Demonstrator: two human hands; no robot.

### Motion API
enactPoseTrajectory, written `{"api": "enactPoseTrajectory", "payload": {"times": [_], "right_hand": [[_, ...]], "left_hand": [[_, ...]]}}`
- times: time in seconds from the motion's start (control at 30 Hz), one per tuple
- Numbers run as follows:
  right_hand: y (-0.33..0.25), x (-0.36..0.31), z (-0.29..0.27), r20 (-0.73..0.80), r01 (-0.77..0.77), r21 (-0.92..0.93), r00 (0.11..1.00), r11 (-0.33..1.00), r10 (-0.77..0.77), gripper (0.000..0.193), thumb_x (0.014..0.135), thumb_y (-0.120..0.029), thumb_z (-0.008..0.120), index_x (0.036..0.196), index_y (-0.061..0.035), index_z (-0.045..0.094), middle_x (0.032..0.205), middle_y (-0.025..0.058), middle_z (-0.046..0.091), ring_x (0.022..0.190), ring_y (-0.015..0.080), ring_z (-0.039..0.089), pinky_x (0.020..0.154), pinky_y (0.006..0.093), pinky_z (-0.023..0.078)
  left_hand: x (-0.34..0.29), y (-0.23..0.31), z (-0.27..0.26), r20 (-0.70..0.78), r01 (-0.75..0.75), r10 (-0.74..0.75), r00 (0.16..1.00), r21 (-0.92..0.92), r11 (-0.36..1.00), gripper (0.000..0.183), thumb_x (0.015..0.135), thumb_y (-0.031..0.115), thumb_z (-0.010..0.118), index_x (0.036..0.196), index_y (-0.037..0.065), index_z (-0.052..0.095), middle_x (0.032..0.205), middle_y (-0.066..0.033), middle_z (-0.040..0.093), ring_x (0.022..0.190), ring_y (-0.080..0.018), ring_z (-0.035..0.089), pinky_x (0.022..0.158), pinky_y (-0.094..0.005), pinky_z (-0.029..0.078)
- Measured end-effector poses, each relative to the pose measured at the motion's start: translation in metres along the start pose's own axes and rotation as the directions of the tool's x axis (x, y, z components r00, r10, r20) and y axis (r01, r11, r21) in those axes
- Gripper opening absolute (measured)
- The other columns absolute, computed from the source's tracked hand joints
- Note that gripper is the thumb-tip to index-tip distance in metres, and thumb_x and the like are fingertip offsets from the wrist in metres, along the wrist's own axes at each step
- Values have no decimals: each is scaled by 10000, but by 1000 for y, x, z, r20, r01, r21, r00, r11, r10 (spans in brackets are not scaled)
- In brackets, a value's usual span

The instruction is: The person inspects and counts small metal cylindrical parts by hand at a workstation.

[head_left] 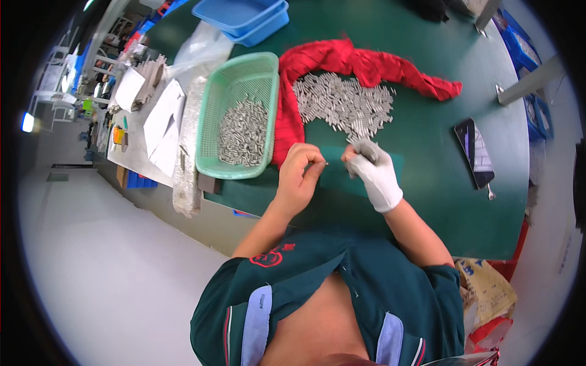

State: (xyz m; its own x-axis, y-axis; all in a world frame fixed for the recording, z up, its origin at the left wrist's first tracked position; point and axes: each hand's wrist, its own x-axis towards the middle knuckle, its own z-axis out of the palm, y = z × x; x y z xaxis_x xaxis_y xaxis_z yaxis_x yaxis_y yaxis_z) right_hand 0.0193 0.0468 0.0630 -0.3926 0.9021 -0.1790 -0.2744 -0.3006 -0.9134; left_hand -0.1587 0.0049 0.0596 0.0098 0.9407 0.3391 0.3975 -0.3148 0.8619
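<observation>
Bare, my left hand point(300, 174) is closed in a pinch, and a small metal pin point(326, 163) just shows at its fingertips. To its right, my right hand point(375, 174) wears a white glove with grey on the fingers. Its fingers are curled together, and what they may hold is hidden. Just beyond both hands lies a loose pile of short metal pins point(342, 104) on the green table point(427, 146). A red cloth point(317, 58) curves around the pile's left and far sides. Left of the cloth, a pale green mesh basket point(207, 122) contains many similar pins point(243, 134).
Blue plastic trays point(259, 27) stand stacked at the far edge. A phone point(474, 152) lies on the right side. Metal posts point(528, 82) rise along the right edge. White papers point(165, 128) and bubble wrap point(188, 146) lie left of the basket.
</observation>
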Motion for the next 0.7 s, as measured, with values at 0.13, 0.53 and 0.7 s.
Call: {"api": "enactPoseTrajectory", "payload": {"times": [0.13,0.53,0.7], "right_hand": [[4,-2,-6,3,25,17,1000,1000,-25,111,892,-135,595,871,-28,574,740,-3,543,628,57,463,568,213,386],[5,-13,4,73,70,-81,995,994,-64,97,888,-106,600,894,-11,582,764,-6,567,656,27,455,579,196,375],[11,-15,6,163,126,-179,982,976,-97,89,868,-83,626,858,2,600,716,-4,570,602,43,436,541,220,378]], "left_hand": [[9,3,-26,-219,-199,332,917,469,860,122,787,-59,620,879,6,574,879,-127,585,824,-302,551,743,-374,449],[27,-7,-9,-120,-96,138,983,302,948,139,794,-16,632,928,17,612,935,-127,603,896,-299,571,781,-379,463],[49,-43,7,-7,-102,117,993,447,889,122,775,9,645,887,33,603,891,-109,594,867,-302,566,757,-396,461]]}}
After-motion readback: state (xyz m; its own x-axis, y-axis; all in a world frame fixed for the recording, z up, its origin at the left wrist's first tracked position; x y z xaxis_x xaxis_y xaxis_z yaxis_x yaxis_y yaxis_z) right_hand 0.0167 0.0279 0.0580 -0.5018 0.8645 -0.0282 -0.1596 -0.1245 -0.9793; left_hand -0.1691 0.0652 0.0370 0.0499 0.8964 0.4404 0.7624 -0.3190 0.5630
